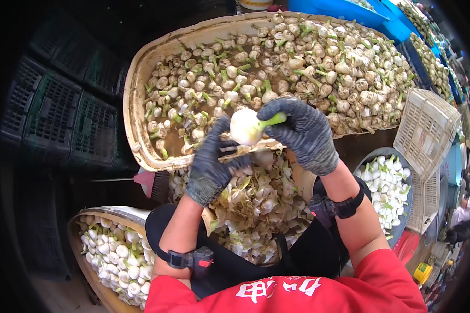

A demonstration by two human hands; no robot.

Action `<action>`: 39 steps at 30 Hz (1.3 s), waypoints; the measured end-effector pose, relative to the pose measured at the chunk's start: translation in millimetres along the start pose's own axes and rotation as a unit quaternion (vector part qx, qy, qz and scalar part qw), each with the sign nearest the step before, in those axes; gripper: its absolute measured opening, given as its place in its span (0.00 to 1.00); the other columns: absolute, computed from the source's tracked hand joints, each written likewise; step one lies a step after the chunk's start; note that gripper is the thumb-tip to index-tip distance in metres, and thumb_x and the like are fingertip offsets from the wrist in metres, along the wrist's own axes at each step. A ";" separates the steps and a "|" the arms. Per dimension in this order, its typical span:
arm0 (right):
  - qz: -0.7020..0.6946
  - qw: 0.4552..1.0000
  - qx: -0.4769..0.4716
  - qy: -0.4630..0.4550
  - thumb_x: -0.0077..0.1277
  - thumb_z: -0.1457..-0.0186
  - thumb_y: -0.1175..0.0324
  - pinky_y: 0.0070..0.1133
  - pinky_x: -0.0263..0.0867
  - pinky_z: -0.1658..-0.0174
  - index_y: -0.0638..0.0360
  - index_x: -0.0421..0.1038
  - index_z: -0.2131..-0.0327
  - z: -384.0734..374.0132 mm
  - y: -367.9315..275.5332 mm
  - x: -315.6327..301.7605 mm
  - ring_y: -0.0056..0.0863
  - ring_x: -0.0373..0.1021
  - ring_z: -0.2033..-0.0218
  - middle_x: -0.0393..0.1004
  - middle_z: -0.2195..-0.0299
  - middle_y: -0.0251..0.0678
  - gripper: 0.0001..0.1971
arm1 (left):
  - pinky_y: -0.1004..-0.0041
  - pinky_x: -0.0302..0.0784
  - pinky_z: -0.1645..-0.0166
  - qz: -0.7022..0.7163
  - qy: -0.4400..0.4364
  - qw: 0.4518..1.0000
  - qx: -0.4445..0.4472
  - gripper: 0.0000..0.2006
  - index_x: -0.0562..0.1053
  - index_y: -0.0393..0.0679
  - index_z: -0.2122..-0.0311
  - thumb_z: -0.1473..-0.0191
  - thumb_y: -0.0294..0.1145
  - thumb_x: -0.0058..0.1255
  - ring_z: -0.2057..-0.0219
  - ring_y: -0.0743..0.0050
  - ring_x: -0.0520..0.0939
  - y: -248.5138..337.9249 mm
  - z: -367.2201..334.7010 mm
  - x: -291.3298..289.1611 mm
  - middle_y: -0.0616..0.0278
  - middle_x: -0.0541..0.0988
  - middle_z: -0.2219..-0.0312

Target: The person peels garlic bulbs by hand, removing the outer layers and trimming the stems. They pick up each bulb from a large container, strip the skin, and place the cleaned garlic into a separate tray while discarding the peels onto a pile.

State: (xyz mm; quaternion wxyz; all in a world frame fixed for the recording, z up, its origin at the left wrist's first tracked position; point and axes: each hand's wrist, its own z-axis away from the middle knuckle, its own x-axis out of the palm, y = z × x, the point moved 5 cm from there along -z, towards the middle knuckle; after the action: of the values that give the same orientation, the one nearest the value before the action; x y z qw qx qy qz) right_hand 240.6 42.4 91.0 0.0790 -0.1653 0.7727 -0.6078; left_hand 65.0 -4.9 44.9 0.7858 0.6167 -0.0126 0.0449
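A peeled white garlic bulb point(247, 127) with a short green stem is held up in front of me. My right hand point(301, 130), in a dark grey knit glove, grips it by the stem, with the bulb pointing left. My left hand point(212, 161), gloved alike, is open beside the bulb, its thumb and fingers apart; whether a fingertip touches the bulb I cannot tell. Beyond both hands a long, pale tub point(136, 104) holds muddy unpeeled garlic bulbs point(360, 78) in brownish water. Below them, between my legs, lies a heap of garlic skins point(261, 208).
A container of peeled bulbs point(121, 255) stands at lower left. On the right is a round grey basin point(410, 208) with more peeled bulbs, next to white plastic crates point(428, 130). Black crates point(52, 112) are stacked on the left. Blue containers point(339, 10) stand at the back.
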 end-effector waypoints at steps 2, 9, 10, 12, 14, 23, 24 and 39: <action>0.079 0.997 -0.011 0.019 0.57 0.56 0.75 0.20 0.67 0.60 0.59 0.71 0.65 0.1 -1.7 7.9 0.24 0.71 0.64 0.73 0.67 0.35 0.11 | 0.76 0.74 0.63 -0.170 0.120 0.943 0.261 0.21 0.68 0.40 0.55 0.57 0.22 0.58 0.70 0.74 0.76 32.5 10.4 -4.3 0.62 0.73 0.66; 0.325 0.939 -0.111 0.013 0.58 0.61 0.74 0.24 0.67 0.64 0.55 0.74 0.68 5.1 -10.0 28.7 0.33 0.70 0.67 0.74 0.70 0.37 0.11 | 0.75 0.72 0.69 -0.391 0.117 0.852 0.328 0.09 0.73 0.40 0.71 0.62 0.20 0.56 0.76 0.71 0.76 47.9 12.1 12.2 0.60 0.73 0.76; 0.304 0.946 -0.110 0.018 0.58 0.63 0.74 0.24 0.66 0.64 0.54 0.74 0.68 6.5 -9.7 28.1 0.32 0.70 0.67 0.73 0.70 0.37 0.12 | 0.74 0.72 0.69 -0.401 0.104 0.849 0.327 0.09 0.72 0.41 0.71 0.63 0.20 0.55 0.76 0.68 0.77 49.0 11.0 13.1 0.58 0.73 0.76; 0.283 0.952 -0.110 0.021 0.59 0.62 0.74 0.23 0.67 0.64 0.54 0.73 0.68 6.5 -11.5 23.0 0.31 0.70 0.67 0.73 0.70 0.36 0.12 | 0.74 0.72 0.69 -0.400 0.125 0.848 0.323 0.08 0.72 0.41 0.72 0.62 0.20 0.54 0.76 0.67 0.77 49.0 8.4 10.4 0.58 0.73 0.76; 0.209 0.972 -0.094 0.056 0.59 0.60 0.76 0.19 0.67 0.63 0.56 0.72 0.67 7.7 -16.7 11.6 0.23 0.70 0.67 0.74 0.70 0.32 0.12 | 0.72 0.73 0.69 -0.419 0.180 0.846 0.277 0.05 0.72 0.41 0.74 0.60 0.21 0.53 0.77 0.64 0.77 43.3 3.0 -14.2 0.57 0.74 0.77; -0.036 0.996 0.045 0.061 0.57 0.54 0.75 0.17 0.66 0.59 0.60 0.69 0.62 -5.0 0.3 -3.6 0.17 0.69 0.65 0.73 0.67 0.31 0.13 | 0.62 0.74 0.54 0.091 -0.066 0.984 0.139 0.33 0.55 0.45 0.43 0.53 0.38 0.56 0.54 0.57 0.72 -0.1 -11.6 10.2 0.56 0.62 0.48; -0.015 0.996 0.076 0.052 0.58 0.54 0.71 0.17 0.66 0.60 0.61 0.69 0.62 -4.3 11.3 -2.7 0.17 0.68 0.65 0.73 0.68 0.31 0.15 | 0.63 0.75 0.54 0.189 -0.107 0.975 0.046 0.31 0.57 0.43 0.44 0.52 0.38 0.54 0.54 0.59 0.72 10.3 -6.0 25.2 0.55 0.64 0.50; 0.506 0.712 0.212 -0.438 0.55 0.57 0.58 0.30 0.68 0.61 0.58 0.76 0.67 40.4 84.8 72.6 0.37 0.73 0.64 0.76 0.67 0.40 0.16 | 0.64 0.69 0.52 -0.538 -0.032 0.841 -0.038 0.19 0.72 0.44 0.57 0.48 0.45 0.41 0.58 0.55 0.75 -102.5 -133.3 -68.6 0.51 0.75 0.59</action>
State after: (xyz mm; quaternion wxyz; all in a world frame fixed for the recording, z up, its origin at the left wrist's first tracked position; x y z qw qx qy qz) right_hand 172.4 -2.5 4.8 0.7373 0.0236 0.4701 -0.4845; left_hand 0.8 96.6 -91.4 0.7084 0.4973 0.2944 -0.4051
